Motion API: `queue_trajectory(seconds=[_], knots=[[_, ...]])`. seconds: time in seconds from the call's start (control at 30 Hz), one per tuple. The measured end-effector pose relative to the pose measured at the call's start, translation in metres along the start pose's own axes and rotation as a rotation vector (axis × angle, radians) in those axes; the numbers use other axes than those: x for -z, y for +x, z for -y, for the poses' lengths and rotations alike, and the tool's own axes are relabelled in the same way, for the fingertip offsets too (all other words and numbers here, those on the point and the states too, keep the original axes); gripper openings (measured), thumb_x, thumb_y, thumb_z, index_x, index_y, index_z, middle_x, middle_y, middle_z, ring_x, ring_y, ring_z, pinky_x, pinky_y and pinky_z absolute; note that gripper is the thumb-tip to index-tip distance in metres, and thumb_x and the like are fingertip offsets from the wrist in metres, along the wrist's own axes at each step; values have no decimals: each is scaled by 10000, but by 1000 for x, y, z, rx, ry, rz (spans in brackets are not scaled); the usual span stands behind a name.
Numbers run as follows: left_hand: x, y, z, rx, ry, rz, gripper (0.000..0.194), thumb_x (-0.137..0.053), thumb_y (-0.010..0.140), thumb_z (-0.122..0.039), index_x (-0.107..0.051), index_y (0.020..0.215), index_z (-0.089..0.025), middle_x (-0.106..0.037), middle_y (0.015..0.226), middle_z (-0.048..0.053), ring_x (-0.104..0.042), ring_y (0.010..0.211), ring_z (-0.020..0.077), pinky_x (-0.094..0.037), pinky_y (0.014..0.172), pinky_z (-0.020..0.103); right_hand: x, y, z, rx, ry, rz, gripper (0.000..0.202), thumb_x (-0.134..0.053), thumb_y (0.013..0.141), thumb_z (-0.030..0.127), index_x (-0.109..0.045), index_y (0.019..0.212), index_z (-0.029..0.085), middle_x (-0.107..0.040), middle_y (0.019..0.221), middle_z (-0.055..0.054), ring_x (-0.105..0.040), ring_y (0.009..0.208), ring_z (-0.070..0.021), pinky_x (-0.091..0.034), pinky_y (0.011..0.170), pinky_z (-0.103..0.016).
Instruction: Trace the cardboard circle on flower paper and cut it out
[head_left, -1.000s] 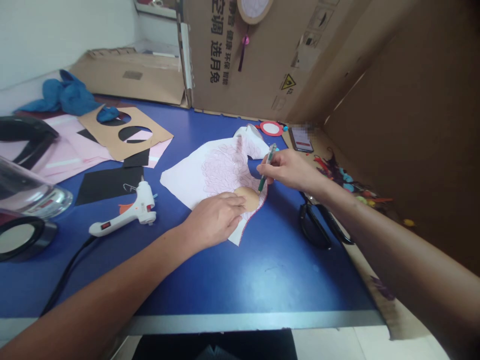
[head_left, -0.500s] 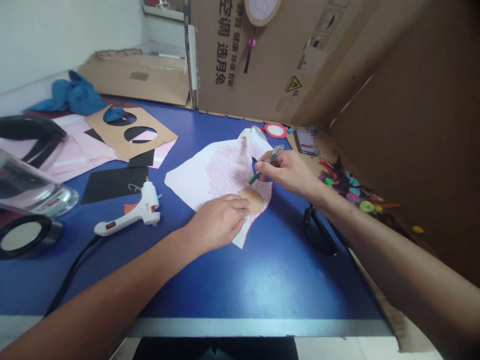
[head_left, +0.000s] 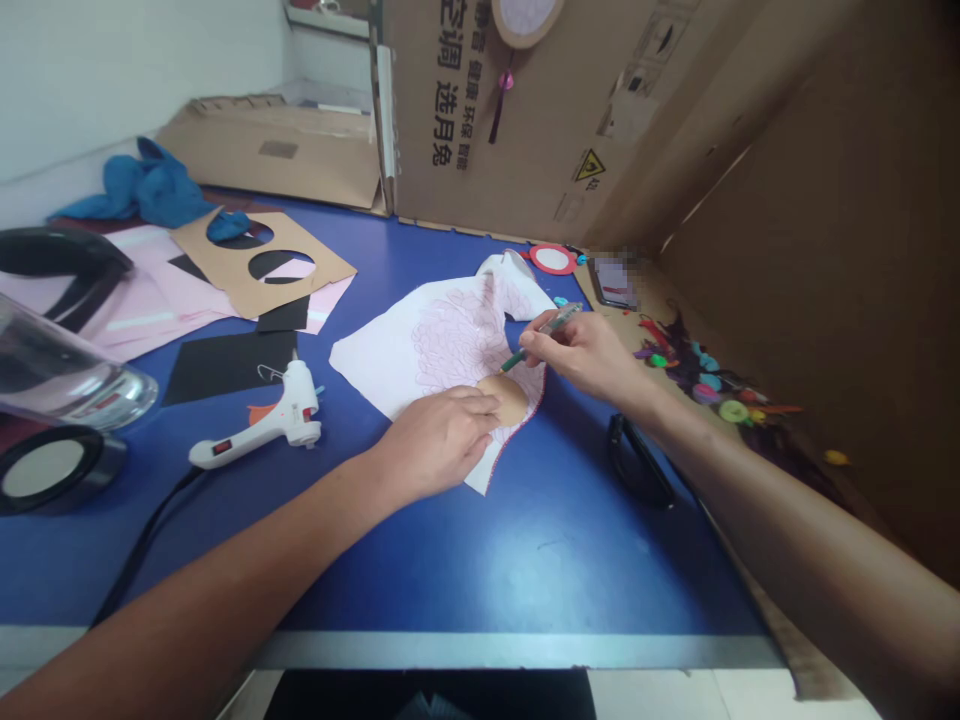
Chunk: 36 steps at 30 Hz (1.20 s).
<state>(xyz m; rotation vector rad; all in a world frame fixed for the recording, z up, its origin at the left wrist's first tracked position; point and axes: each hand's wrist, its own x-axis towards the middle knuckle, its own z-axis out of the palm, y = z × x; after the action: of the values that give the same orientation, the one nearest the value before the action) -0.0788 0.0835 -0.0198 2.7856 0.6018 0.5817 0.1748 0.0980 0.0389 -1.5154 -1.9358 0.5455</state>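
A glossy blue rectangular table (head_left: 540, 560) spreads beneath everything; a tall brown cardboard panel with black printed characters (head_left: 547, 120) stands at its far side; a white cloth piece with fine pinkish looping lines and a red stitched edge (head_left: 375, 345) lies at the middle of the table, its far end folded up; left of it rests a flat tan card with two oval holes (head_left: 262, 290), with a black rectangular sheet (head_left: 217, 365) nearer the person; the white plastic glue gun (head_left: 259, 440) lies on its side just below that sheet, its cord running toward the near edge; the left hand (head_left: 442, 435) lies palm down, fingers extended and close together, over the cloth and the left part of a tan round disc (head_left: 511, 400); the right hand (head_left: 581, 345) is closed, thumb and fingers pinched on a slim green pen (head_left: 517, 357), slanted with its tip at the disc's far edge; a black looped handle (head_left: 641, 465) shows beneath the right forearm; the disc sits on the cloth, near its red edge.
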Motion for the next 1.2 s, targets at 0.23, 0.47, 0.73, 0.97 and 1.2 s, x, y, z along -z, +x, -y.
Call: queue_trajectory(seconds=[0.23, 0.47, 0.73, 0.97, 1.2], knots=[[1, 2, -1, -7, 5, 14, 311, -567, 1036, -149, -834, 1197, -152, -812, 1332, 147, -759, 1281, 303, -618, 1142, 525, 6, -15, 5, -26, -10, -34, 400, -643, 974, 456, -771, 704, 190, -815, 988, -99, -685, 772, -219, -457, 689, -336], [0, 1, 1, 0, 3, 1, 308, -589, 1031, -161, -818, 1238, -173, -811, 1343, 125, -750, 1300, 287, -615, 1144, 505, 6, -39, 5, -120, -22, -77, 294, -682, 987, 479, -779, 957, 204, -731, 737, -30, -608, 619, -198, -403, 592, -317], [-2, 0, 2, 0, 0, -9, 321, -553, 1055, -180, -816, 1239, -168, -813, 1337, 126, -758, 1283, 281, -619, 1135, 496, 8, -65, 4, -45, -101, -74, 212, -671, 1035, 425, -796, 1015, 254, -841, 941, -63, -739, 782, -258, -507, 683, -355], [0, 0, 1, -32, 50, -21, 311, -556, 1050, -179, -824, 1207, -205, -830, 1292, 91, -770, 1240, 257, -630, 1104, 463, 8, -79, 1, 32, -153, -63, 200, -660, 1059, 431, -794, 1051, 283, -859, 1034, -76, -781, 874, -292, -571, 759, -390], [-1, 1, 1, -35, 49, -25, 310, -562, 1039, -163, -827, 1198, -174, -829, 1293, 115, -776, 1231, 270, -640, 1091, 459, 6, -92, 5, 104, -168, -64, 158, -665, 1072, 370, -791, 1104, 279, -864, 1060, -84, -815, 909, -292, -601, 788, -391]])
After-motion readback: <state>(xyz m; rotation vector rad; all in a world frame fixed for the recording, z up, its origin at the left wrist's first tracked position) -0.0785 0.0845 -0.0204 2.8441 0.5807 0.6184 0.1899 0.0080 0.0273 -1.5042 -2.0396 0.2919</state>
